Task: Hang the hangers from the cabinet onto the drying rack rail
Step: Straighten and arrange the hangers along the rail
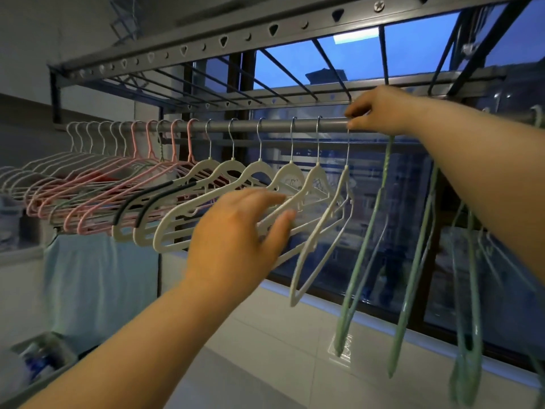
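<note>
Right hand is up at the rail, right of centre, fingertips pinched on the wire hook of the thin white hanger. The hook is at the rail, but the fingers cover it, so I cannot tell if it is seated. The hanger body dangles tilted, low end toward the near left.

Left hand is lower and nearer, fingers straight and spread, thumb apart, gripping nothing. It is at the shoulders of the broad white hangers. It is blurred, so contact is unclear.

The rail is already well filled, with wire hangers far left, then pink hangers, then the broad white ones. Green hangers hang at the right, below the right hand. Their tops are hidden. The cabinet is not in view.

Handling, as a judgement:
- The hanger looks very light, rigid and thin. It is likely to swing freely on its hook and to tangle with its neighbours.
- It does not look fragile, and the coating looks grippy.
- The best hold is a pinch on the hook or neck, so the hook mouth can be steered over the rail.
- The other hand can steady a shoulder or the lower bar to stop the swing.
</note>
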The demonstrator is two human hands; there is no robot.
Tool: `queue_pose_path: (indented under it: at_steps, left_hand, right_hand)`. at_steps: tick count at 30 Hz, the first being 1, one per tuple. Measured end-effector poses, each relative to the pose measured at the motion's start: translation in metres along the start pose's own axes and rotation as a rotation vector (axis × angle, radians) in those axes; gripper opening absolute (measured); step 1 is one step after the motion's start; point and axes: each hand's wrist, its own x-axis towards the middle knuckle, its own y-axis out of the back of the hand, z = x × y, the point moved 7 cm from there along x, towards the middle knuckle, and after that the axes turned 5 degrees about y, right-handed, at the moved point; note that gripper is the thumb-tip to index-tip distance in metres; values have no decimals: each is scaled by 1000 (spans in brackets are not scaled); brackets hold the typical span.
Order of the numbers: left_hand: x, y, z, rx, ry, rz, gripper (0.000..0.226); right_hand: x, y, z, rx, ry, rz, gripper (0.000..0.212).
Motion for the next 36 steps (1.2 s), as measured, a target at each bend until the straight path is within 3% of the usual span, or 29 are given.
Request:
queue_pose_path:
  at_steps: [4,17,25,36]
  left_hand:
    - [-2,12,-22,91,18,34,40]
    - [-1,37,-96,-247,309,-6,28]
    - [-4,22,-120,-229,346,-63,35]
    - [-5,8,-121,-198,269,-59,33]
  right_hand:
    - [-3,0,-6,-11,-38,4,47]
    - [16,-13,-63,-184,-68,-20,48]
    - [30,-31,-69,-254,-94,-50,40]
    - [36,-34,-62,-225,-90,14,37]
